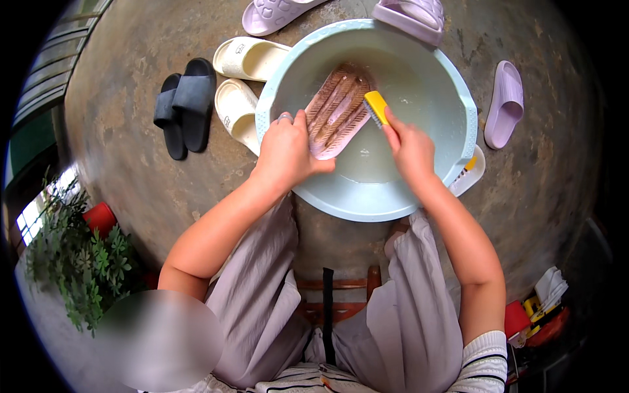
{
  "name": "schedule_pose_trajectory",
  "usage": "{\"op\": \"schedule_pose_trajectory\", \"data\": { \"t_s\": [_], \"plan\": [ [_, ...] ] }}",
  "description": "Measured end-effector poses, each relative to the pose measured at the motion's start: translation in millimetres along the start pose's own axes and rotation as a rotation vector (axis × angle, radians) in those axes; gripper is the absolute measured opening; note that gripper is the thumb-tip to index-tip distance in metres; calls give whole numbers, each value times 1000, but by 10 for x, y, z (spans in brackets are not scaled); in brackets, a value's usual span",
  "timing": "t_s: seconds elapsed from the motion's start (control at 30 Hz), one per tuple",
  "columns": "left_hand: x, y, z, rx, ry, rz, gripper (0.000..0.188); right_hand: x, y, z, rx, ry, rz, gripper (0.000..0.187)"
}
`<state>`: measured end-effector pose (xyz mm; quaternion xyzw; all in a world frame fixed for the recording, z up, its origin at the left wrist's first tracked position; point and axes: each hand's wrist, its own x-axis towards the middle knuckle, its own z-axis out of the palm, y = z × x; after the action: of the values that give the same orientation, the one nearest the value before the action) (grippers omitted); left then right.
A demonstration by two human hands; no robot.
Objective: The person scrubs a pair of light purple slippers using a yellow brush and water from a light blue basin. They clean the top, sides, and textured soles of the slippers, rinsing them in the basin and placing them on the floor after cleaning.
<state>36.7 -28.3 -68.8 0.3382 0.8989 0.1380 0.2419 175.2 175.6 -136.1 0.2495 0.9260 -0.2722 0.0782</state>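
My left hand [286, 149] is closed round the near end of a pinkish slipper [322, 147], holding it tilted over a pale blue basin [368, 208]. The slipper's ridged sole faces up, with brown grime or wet dirt in its grooves. A ring shows on one finger. My right hand [413, 152] grips a yellow brush [377, 105], its bristles turned down and left, just off the slipper's right edge. Cloudy water lies in the bottom of the basin below both hands.
Cream slippers [237, 108] stand left of the basin, dark slippers [194, 105] farther left. One lilac slipper [413, 18] rests on the far rim, another [504, 105] lies at right. A white slipper [470, 175] touches the basin's right side. A leafy plant [98, 262] stands lower left.
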Motion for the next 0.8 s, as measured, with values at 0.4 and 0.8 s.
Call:
{"op": "schedule_pose_trajectory", "data": {
  "t_s": [0.4,0.8],
  "plan": [
    [-29,-102,73,30,-1,23,102,-379,-347,6,285,-43,-276,37],
    [-37,-124,172,-35,186,159,122,-214,-487,-181,49,-81,-406,36]
  ]
}}
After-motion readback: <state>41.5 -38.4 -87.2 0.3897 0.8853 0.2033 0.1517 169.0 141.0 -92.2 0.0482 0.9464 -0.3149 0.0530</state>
